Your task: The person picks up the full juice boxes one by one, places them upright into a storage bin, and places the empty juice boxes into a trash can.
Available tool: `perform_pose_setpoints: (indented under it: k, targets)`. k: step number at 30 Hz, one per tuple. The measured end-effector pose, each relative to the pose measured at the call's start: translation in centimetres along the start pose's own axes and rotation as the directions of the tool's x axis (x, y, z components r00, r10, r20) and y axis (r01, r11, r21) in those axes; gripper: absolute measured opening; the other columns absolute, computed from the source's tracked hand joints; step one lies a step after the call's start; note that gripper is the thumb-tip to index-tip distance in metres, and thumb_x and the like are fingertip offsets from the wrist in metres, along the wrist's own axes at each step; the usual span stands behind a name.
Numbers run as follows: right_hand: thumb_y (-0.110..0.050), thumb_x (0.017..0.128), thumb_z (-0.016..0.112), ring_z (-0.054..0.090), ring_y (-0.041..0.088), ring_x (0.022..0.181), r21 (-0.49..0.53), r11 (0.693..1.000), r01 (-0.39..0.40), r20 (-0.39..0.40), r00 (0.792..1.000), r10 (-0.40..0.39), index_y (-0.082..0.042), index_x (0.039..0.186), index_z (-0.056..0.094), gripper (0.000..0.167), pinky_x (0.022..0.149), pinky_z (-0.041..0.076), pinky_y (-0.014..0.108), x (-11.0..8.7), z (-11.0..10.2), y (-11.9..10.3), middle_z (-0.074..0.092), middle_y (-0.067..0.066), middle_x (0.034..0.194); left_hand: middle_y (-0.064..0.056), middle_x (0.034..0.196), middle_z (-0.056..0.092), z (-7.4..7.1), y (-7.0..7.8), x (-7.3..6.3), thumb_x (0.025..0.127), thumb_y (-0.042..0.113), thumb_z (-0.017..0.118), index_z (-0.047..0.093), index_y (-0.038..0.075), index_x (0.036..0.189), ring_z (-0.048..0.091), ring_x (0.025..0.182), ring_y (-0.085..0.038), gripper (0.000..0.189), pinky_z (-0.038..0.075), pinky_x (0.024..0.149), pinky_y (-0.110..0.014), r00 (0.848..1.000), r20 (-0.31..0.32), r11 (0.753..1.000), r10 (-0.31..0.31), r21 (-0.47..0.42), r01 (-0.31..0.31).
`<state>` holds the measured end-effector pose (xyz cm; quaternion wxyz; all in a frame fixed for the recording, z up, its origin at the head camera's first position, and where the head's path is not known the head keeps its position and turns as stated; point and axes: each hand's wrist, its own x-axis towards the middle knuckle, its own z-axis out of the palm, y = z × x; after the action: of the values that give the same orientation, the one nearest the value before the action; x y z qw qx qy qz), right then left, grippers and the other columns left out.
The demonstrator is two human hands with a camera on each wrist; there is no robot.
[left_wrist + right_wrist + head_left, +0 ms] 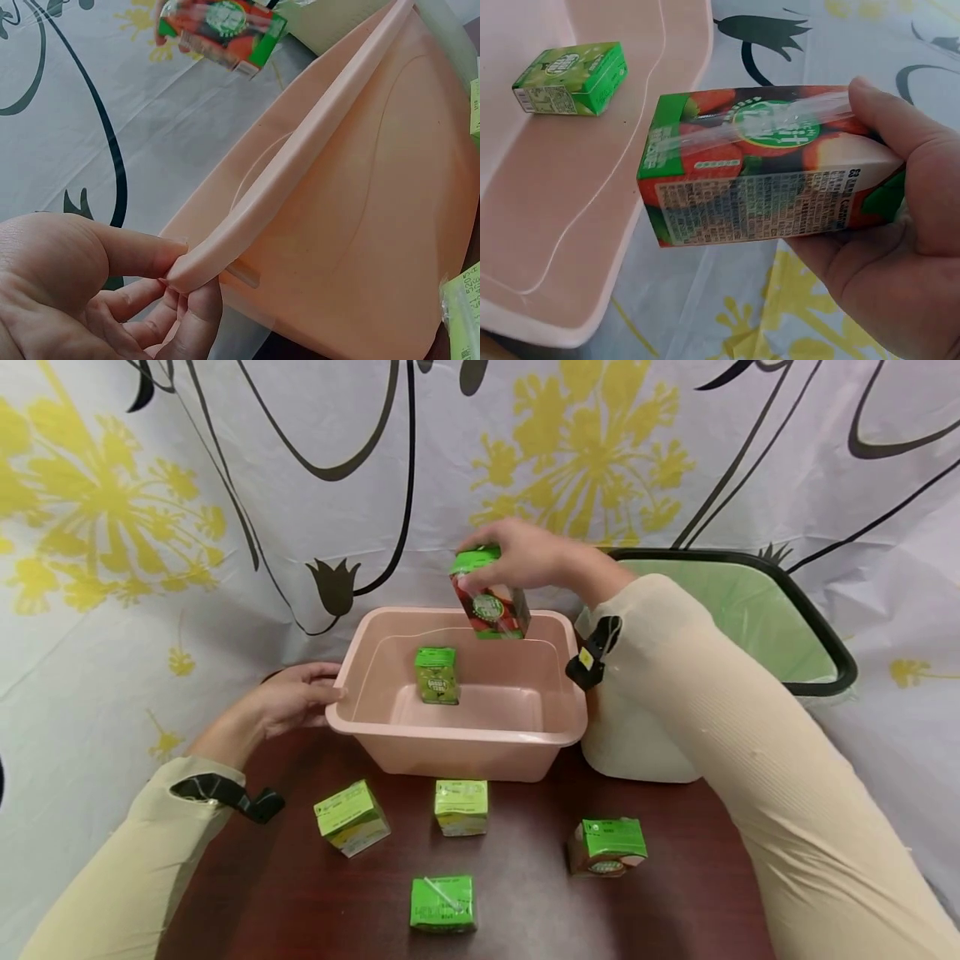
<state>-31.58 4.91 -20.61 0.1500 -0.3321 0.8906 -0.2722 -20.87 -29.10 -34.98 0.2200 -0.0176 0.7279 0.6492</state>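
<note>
My right hand (517, 556) grips a red and green juice box (491, 606) by its upper end, above the back of a pink plastic tub (465, 737). In the right wrist view this juice box (757, 165) shows a wrapped straw along one side. At the tub's left corner, my left hand (112, 292) pinches the rim between thumb and fingers. Inside the tub a light green juice box (437, 677) stands upright near the back wall, left of the middle.
On the dark red table (525, 877), in front of the tub, stand two yellow-green juice boxes (351, 818), a green-topped one with a straw (442, 903) and a red-and-green one (609, 847). A white bin with a black rim (821, 627) stands right of the tub.
</note>
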Motion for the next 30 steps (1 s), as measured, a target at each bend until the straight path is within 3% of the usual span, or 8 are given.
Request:
perform_pose_setpoints:
  k: [6,15,20,26,30]
  targets:
    - [-0.020,0.099,0.066,0.054,0.023,0.098,-0.033,0.999,0.011,0.032,0.999,-0.010,-0.003,0.145,0.054,0.050,0.083,0.046,0.033,1.6,1.5,0.9,0.059,0.014,0.126,0.004,0.115,0.066,0.0,0.0,0.0,0.102,0.004,0.058,0.020,-0.009,0.156,0.069,0.095,-0.012,0.067,0.060,0.080,-0.030,1.000,-0.002,1.000,0.001,0.004,-0.001]
    - [-0.022,0.097,0.069,0.054,0.026,0.109,-0.139,0.990,-0.018,0.095,0.995,0.032,-0.005,0.141,0.057,0.048,0.096,0.046,0.040,3.8,4.7,2.1,0.059,0.014,0.127,0.003,0.115,0.066,0.0,0.0,-0.1,0.102,0.003,0.058,0.021,-0.009,0.156,0.069,0.094,-0.011,0.067,0.060,0.079,-0.030,1.000,-0.012,1.000,0.003,0.004,-0.003]
    - [-0.016,0.096,0.071,0.054,0.026,0.108,-0.112,0.993,-0.030,0.097,0.994,0.041,-0.003,0.137,0.058,0.046,0.095,0.047,0.038,4.5,6.4,3.0,0.059,0.016,0.127,0.003,0.115,0.065,0.0,0.0,-0.1,0.101,0.004,0.058,0.022,-0.008,0.156,0.069,0.094,-0.011,0.067,0.060,0.079,-0.029,1.000,-0.021,1.000,0.000,0.013,0.000]
    - [-0.015,0.097,0.069,0.054,0.030,0.118,-0.101,0.991,-0.087,0.125,0.987,0.100,-0.003,0.143,0.054,0.049,0.101,0.046,0.042,4.7,8.0,4.2,0.056,0.018,0.136,0.003,0.116,0.065,-0.3,0.0,-0.1,0.102,0.005,0.058,0.021,-0.008,0.155,0.069,0.094,-0.011,0.066,0.060,0.079,-0.030,1.000,-0.015,1.000,0.007,0.018,-0.007]
    - [-0.016,0.100,0.066,0.056,0.028,0.111,-0.057,0.992,-0.113,0.126,0.985,0.120,-0.006,0.143,0.053,0.046,0.095,0.049,0.041,4.5,9.2,5.3,0.056,0.016,0.133,0.001,0.119,0.064,-0.2,-0.1,0.0,0.102,0.004,0.057,0.021,-0.009,0.155,0.068,0.096,-0.012,0.066,0.059,0.081,-0.030,1.000,-0.002,1.000,0.003,0.012,-0.003]
